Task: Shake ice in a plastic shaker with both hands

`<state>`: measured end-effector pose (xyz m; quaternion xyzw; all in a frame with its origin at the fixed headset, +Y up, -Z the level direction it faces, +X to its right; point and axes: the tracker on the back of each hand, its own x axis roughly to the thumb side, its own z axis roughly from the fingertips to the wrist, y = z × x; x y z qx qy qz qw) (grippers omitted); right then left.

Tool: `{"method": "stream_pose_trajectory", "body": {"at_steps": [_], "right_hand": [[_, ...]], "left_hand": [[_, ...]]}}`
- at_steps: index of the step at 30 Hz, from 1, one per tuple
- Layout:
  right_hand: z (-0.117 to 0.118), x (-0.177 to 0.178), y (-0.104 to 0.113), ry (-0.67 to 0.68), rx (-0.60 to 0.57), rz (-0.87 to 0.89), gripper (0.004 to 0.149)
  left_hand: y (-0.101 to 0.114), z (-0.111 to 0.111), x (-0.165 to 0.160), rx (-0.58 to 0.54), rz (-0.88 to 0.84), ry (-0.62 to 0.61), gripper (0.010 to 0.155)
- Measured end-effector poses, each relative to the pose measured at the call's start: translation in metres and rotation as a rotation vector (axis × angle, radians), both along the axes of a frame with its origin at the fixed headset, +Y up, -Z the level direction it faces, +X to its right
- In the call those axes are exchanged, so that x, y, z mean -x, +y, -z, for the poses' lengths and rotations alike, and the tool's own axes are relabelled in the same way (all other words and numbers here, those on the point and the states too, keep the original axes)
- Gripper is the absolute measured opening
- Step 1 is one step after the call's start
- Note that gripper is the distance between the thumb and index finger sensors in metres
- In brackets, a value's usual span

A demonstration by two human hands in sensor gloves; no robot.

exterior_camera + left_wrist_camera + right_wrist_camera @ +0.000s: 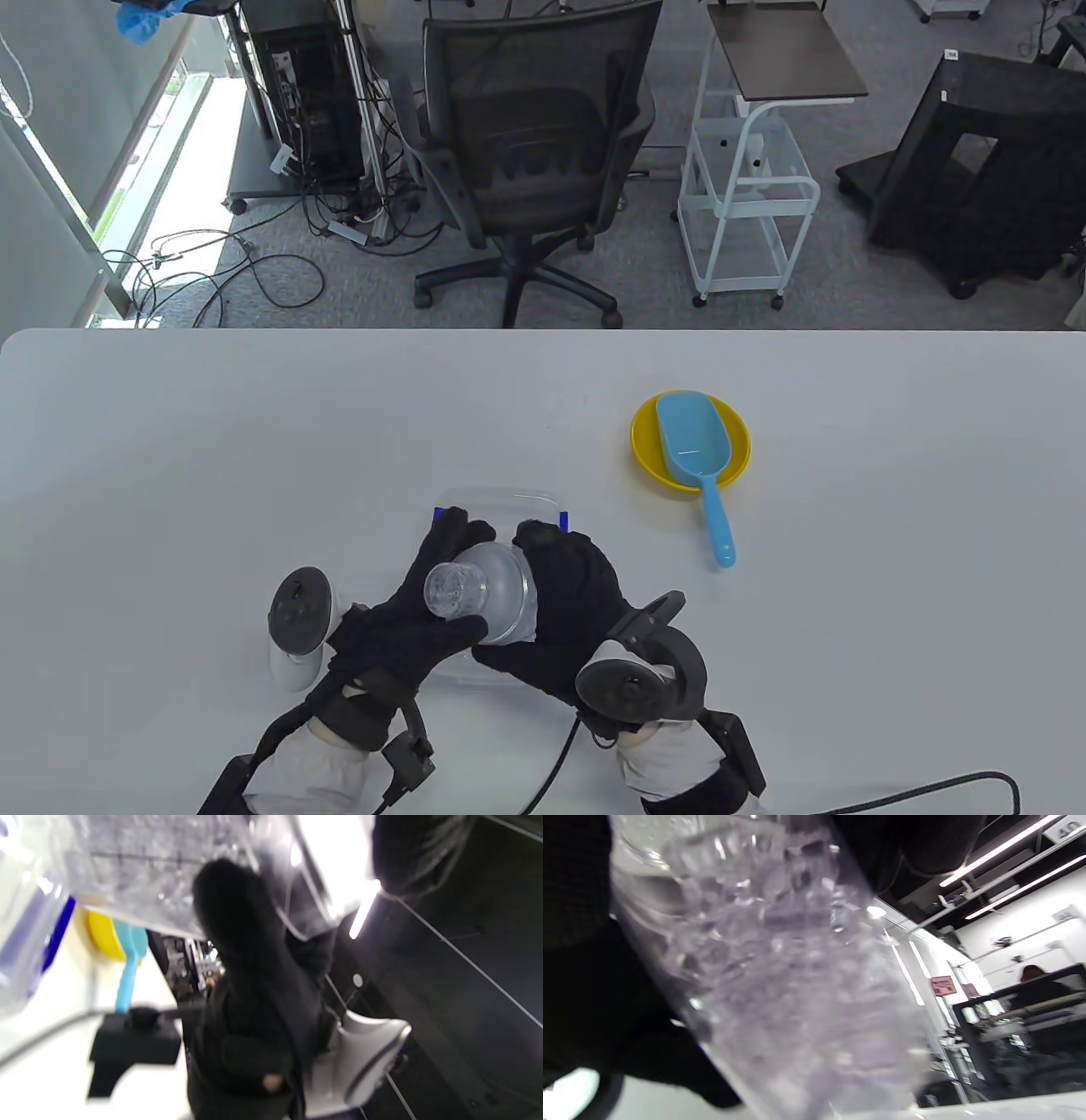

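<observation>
Fingers point(441, 531) of my left hand point(407, 611) and right hand point(564, 607) wrap the clear plastic shaker point(484, 590), held above the desk point(212, 441), ice point(780, 976) inside; smooth, likely slippery walls call for a two-sided grip near cap and base.

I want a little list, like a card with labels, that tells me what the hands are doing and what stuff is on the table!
left hand: grips the cap end of the clear plastic shaker
right hand: holds the shaker's body from the other side
shaker: lifted off the table, tilted toward the camera
inside the shaker: ice, blurred
under the hands: clear container with blue clips
scoop: blue scoop lying in the yellow bowl, handle sticking out over the rim
table: white
</observation>
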<state>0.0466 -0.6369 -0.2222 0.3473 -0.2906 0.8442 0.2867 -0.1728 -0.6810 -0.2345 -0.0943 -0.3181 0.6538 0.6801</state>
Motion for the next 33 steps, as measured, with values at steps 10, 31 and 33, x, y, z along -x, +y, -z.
{"method": "stream_pose_trajectory", "body": {"at_steps": [10, 31, 33], "right_hand": [[0.015, -0.003, -0.017, 0.198, 0.185, 0.234, 0.117], [0.025, -0.005, -0.033, 0.119, 0.453, 0.11, 0.112], [0.025, -0.005, -0.033, 0.117, 0.449, 0.104, 0.111]], "left_hand": [[-0.001, -0.001, 0.0, -0.026, -0.146, -0.03, 0.101], [-0.018, 0.013, 0.02, 0.02, -0.066, 0.061, 0.097], [-0.018, 0.014, 0.021, 0.012, -0.053, 0.064, 0.096]]}}
